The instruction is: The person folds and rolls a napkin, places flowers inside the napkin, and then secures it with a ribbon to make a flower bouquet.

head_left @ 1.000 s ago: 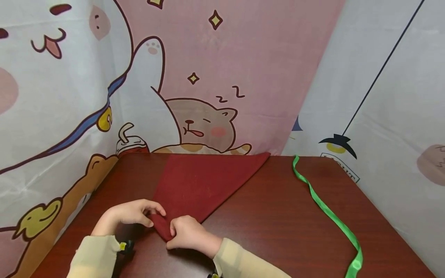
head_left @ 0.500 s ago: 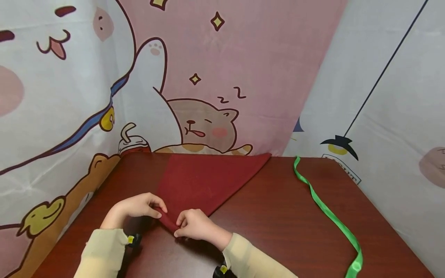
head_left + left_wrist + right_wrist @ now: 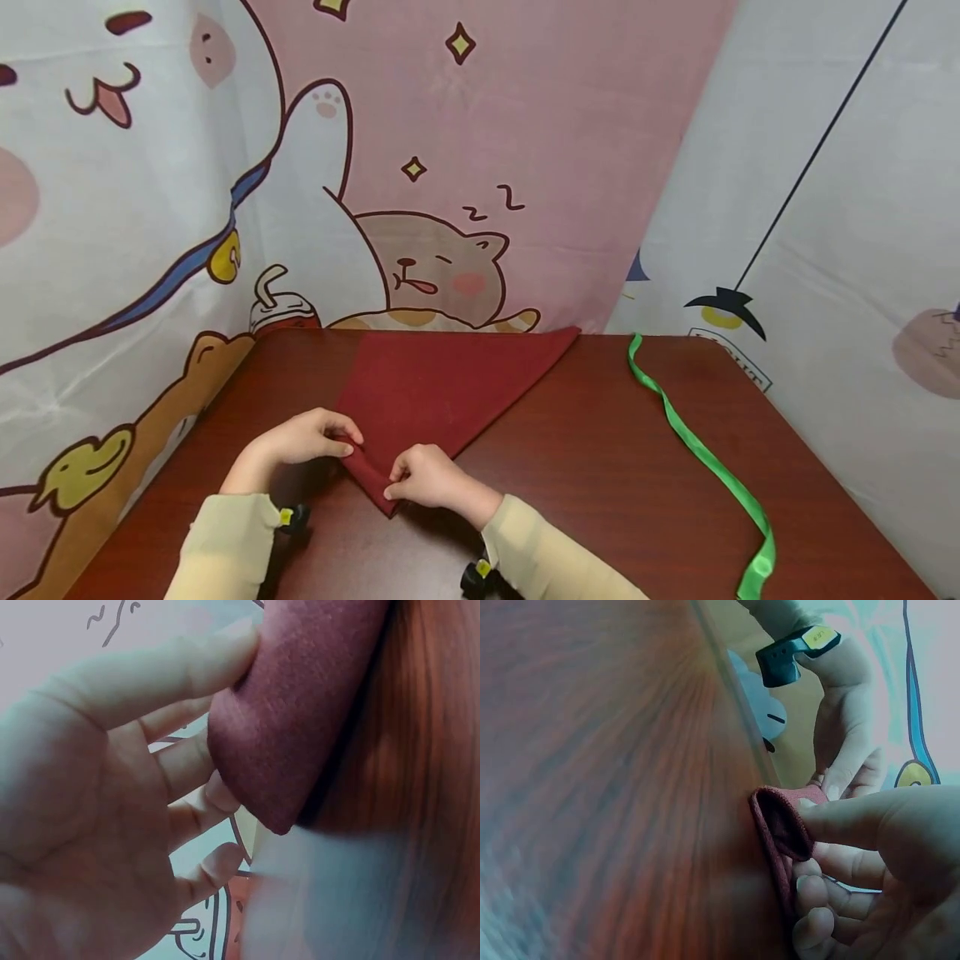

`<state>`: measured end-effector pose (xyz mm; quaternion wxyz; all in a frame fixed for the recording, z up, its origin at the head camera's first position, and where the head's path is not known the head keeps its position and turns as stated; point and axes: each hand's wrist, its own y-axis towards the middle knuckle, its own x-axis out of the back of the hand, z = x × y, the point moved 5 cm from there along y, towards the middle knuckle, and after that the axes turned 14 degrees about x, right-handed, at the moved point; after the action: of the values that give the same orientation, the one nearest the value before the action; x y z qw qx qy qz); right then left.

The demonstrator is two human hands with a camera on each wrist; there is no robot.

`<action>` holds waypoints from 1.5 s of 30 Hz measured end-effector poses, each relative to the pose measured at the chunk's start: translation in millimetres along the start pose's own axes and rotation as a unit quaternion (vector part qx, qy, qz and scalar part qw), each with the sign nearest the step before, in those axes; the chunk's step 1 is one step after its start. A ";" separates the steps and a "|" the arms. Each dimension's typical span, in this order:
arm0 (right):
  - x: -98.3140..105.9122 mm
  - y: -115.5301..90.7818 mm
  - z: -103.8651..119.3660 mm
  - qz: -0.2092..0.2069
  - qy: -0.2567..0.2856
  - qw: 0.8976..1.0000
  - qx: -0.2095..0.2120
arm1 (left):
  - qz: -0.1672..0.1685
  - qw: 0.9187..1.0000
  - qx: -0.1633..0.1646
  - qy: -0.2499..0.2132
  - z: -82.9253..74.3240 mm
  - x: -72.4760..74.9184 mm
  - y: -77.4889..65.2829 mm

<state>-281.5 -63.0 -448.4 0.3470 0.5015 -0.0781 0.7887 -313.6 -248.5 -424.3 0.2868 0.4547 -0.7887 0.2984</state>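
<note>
A dark red cloth (image 3: 427, 383) lies on the table, wide at the back and tapering toward the front. Its near edge is turned over into a loose roll, whose hollow end shows in the right wrist view. My left hand (image 3: 311, 437) pinches the left end of this roll between thumb and fingers; the left wrist view shows the cloth (image 3: 300, 712) against the thumb. At the roll's right end, my right hand (image 3: 431, 477) pinches the fold, thumb on top and fingers beneath, as the right wrist view shows the cloth (image 3: 780, 817).
A green ribbon (image 3: 701, 454) runs lengthwise down the right side of the brown table (image 3: 570, 475). Behind the table and along both sides hangs a printed cartoon curtain (image 3: 570, 167). Small black cameras are strapped to both wrists.
Both hands have moved away from the body, and the right hand also shifts rightward along the edge. The rolled edge has advanced slightly over the cloth. The ribbon stays where it lay.
</note>
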 end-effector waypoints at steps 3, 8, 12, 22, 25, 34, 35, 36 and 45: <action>0.1 0.1 -2.8 0.011 0.004 1.000 -0.007 | -0.015 1.000 -0.004 0.000 1.1 2.2 0.0; 2.1 -0.7 -4.9 0.016 0.029 0.999 -0.016 | -0.035 0.999 0.003 0.011 4.6 3.4 0.8; 1.5 -0.6 -6.7 0.008 0.054 0.998 -0.015 | -0.066 0.997 0.028 0.035 6.7 5.1 1.1; -0.5 -0.2 -4.1 0.022 0.041 0.999 0.012 | -0.108 0.991 0.059 0.054 4.0 6.0 5.0; -3.0 -0.8 -2.2 0.023 0.064 0.998 0.004 | -0.109 0.991 0.059 0.058 5.7 5.6 5.5; -10.0 -1.0 -1.2 0.024 0.050 0.998 -0.027 | -0.061 0.997 0.030 0.035 10.7 7.0 -1.7; -10.1 -0.9 -1.4 0.023 0.045 0.998 -0.026 | -0.046 0.998 0.026 0.030 11.7 6.8 -2.3; -10.1 -0.8 -1.6 0.021 0.041 0.999 -0.025 | -0.032 0.999 0.022 0.027 12.7 6.7 -2.7; -11.8 -1.6 0.3 0.022 0.031 0.999 -0.020 | 0.019 1.000 -0.001 0.015 16.7 4.2 -5.6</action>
<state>-277.3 -67.6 -458.6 0.3420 0.4679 -0.0939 0.8095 -313.4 -265.3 -431.0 0.2935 0.4350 -0.7930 0.3093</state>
